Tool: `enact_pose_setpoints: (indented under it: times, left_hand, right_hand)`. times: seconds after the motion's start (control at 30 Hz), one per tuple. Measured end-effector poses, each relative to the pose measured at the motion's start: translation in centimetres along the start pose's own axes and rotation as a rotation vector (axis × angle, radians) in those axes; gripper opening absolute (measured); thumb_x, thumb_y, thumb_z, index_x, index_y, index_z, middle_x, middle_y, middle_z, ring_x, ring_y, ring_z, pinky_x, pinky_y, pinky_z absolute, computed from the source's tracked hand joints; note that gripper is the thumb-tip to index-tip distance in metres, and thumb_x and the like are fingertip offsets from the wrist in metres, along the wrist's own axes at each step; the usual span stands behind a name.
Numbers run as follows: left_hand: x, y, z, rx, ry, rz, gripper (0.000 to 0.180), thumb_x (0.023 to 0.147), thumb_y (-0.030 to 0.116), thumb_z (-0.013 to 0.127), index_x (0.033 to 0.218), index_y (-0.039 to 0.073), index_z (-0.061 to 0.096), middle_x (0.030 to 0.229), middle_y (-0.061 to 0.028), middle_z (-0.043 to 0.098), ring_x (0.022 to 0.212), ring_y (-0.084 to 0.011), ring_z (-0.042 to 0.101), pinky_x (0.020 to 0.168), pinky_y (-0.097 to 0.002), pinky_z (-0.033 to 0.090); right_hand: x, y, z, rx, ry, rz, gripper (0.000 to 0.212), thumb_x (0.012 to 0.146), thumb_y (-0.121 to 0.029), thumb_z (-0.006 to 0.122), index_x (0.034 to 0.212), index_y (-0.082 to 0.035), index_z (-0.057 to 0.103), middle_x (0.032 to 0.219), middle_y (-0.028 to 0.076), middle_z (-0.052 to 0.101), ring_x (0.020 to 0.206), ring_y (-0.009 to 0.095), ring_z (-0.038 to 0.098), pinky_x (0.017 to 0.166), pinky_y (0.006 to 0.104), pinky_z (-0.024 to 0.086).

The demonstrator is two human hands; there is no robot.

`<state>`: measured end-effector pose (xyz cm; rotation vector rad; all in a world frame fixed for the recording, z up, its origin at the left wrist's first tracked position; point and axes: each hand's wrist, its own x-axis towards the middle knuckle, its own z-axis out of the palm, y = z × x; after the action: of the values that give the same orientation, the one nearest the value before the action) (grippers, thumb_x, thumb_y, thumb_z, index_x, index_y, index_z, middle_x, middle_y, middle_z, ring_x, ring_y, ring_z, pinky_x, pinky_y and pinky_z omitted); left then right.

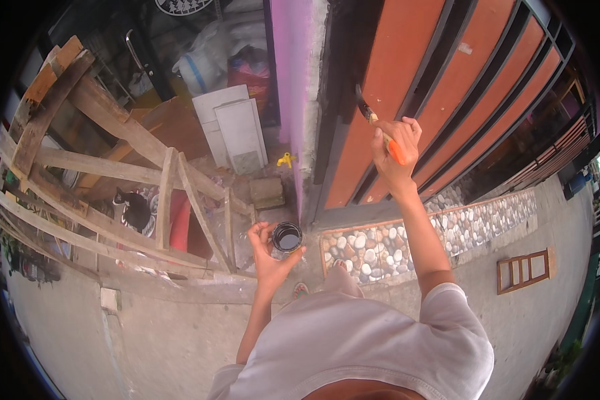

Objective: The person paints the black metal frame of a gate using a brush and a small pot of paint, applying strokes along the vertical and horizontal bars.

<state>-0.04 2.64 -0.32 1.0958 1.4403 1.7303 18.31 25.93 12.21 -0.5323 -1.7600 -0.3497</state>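
My right hand [398, 148] is closed round the orange handle of a paintbrush [365, 107]. The dark bristles point up and left, at the black edge frame beside an orange panel [353, 157] of the gate; whether they touch it I cannot tell. Lower down and to the left, my left hand [268, 259] grips a small round cup of black paint [287, 237], its open top facing up. Black strips [440, 60] run between the gate's orange panels.
A wooden frame [110, 170] of rough planks stands at left, with a black-and-white cat [135, 209] behind its slats. A yellow tap [287, 159] sticks out by the purple wall [293, 73]. Pebbled paving [373, 247] borders the gate. A small wooden ladder-like frame [525, 271] lies at right.
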Motion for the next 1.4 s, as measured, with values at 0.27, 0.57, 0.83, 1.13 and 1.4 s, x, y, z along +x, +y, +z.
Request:
enact_pose_setpoints:
  times: [0.27,0.57,0.83,1.13,1.4]
  left_hand:
    - [0.1,-0.2,-0.3,0.013,-0.003,0.005,0.087,0.068,0.003,0.085,0.132,0.007,0.026,0.122,-0.0170,0.052,0.112,-0.0228,0.055,0.097,-0.0358,0.046]
    - [-0.2,-0.4,-0.2,-0.006,0.030,0.016,0.086,0.068,0.005,0.085,0.131,0.006,0.026,0.122,-0.0173,0.051,0.111,-0.0231,0.055,0.094,-0.0349,0.047]
    - [-1.0,0.2,-1.2,0.004,0.066,0.010,0.085,0.069,0.006,0.085,0.131,0.006,0.026,0.121,-0.0165,0.052,0.110,-0.0232,0.056,0.095,-0.0358,0.047]
    - [-1.8,-0.2,-1.9,0.013,0.043,-0.003,0.084,0.068,0.004,0.084,0.130,0.006,0.027,0.119,-0.0154,0.053,0.110,-0.0230,0.056,0.095,-0.0368,0.047]
    - [-3.2,-0.1,-1.8,0.001,0.052,-0.037,0.085,0.068,0.004,0.083,0.131,0.006,0.027,0.119,-0.0156,0.053,0.110,-0.0222,0.056,0.095,-0.0361,0.047]
  right_hand:
    - [1.2,0.1,0.8,0.181,-0.138,0.033,0.003,0.085,-0.003,0.069,0.086,-0.003,0.067,0.080,0.004,0.067,0.071,0.018,0.059,0.092,0.0412,0.042]
    - [9.4,-0.4,-0.3,0.075,0.191,-0.186,0.011,0.086,-0.004,0.071,0.096,-0.004,0.068,0.087,0.005,0.068,0.080,0.023,0.062,0.085,0.0388,0.047]
    - [-1.2,-1.1,0.3,0.046,-0.088,-0.098,0.012,0.084,-0.002,0.070,0.094,-0.007,0.066,0.083,0.003,0.065,0.075,0.019,0.060,0.092,0.0409,0.041]
    - [-1.8,-1.0,-0.8,-0.007,-0.439,-0.106,0.018,0.081,-0.007,0.075,0.097,-0.011,0.067,0.082,0.000,0.061,0.076,0.017,0.058,0.097,0.0434,0.035]
    - [-3.4,-1.0,-2.0,0.032,-0.471,-0.210,0.019,0.080,-0.008,0.075,0.098,-0.012,0.068,0.084,0.000,0.061,0.084,0.017,0.059,0.099,0.0445,0.038]
